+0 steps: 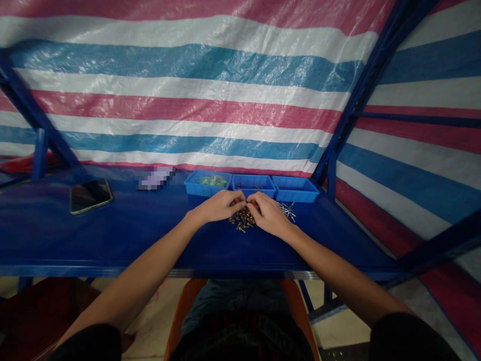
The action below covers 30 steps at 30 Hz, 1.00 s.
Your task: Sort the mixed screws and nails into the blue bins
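Note:
My left hand [224,206] and my right hand [269,214] meet fingertip to fingertip over the blue table. Both are closed in a pinch, and whatever small piece lies between the fingers is hidden. Under them is a pile of small brass-coloured metal parts [241,221], partly covered by the hands. Thin silver pins [288,210] lie scattered just beyond my right hand. Behind the hands stands the middle blue tray [267,192], with a few brass-coloured bits in it.
A left blue tray [201,190] holds greenish pieces; a right blue tray [296,196] completes the row. On the blue table [150,240] lie a phone [91,195] and a blurred-out pale item [156,178]. Striped sheeting [195,110] hangs behind, between blue posts.

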### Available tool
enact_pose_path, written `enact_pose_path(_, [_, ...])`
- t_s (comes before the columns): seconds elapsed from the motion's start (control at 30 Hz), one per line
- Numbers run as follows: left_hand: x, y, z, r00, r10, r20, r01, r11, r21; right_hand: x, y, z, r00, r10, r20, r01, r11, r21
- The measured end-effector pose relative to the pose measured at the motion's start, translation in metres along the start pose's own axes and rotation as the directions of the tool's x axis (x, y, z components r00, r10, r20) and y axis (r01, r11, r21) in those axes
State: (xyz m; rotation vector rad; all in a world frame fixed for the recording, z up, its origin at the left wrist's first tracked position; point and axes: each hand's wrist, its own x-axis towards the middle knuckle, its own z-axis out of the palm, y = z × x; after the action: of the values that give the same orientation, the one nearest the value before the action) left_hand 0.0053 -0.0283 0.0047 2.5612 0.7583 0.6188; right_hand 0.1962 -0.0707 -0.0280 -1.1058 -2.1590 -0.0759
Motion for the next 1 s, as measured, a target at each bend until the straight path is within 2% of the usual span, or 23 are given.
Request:
enact_pose_path(0.23, [0.000,-0.002,0.003,1.000,-0.008,0.026,0.007,0.998,0.065,0.000,-0.003,0.002,0.998,-0.033,-0.061,0.026,0.994,-0.110])
enact_pose_path(0.37, [0.001,-0.001,0.004,0.999,-0.001,0.041,0.000,1.000,0.025,-0.001,-0.002,0.002,0.995,-0.042,-0.094,0.031,0.993,-0.117])
enact_pose_path(0.5, [0.000,-0.002,-0.001,0.999,-0.035,0.036,0.036,0.999,-0.006,0.001,-0.001,-0.005,0.972,-0.067,-0.227,0.053,0.996,-0.067])
enact_pose_path(0.6, [-0.003,-0.008,-0.007,0.986,-0.111,0.127,0.106,0.993,0.045,0.016,0.005,-0.008,0.934,-0.074,-0.349,0.060,0.997,-0.051])
enact_pose_path(0.7, [-0.007,-0.017,-0.009,0.938,-0.190,0.291,0.179,0.982,0.066,0.042,0.016,-0.004,0.925,0.004,-0.381,-0.047,0.994,-0.102])
enact_pose_path(0.8, [-0.010,-0.025,-0.009,0.915,-0.202,0.349,0.201,0.979,0.041,0.057,0.030,0.003,0.901,0.151,-0.407,-0.204,0.975,-0.089])
enact_pose_path(1.0, [-0.009,-0.026,-0.007,0.906,-0.200,0.372,0.213,0.977,0.006,0.037,0.048,-0.006,0.863,0.246,-0.441,-0.268,0.963,0.014])
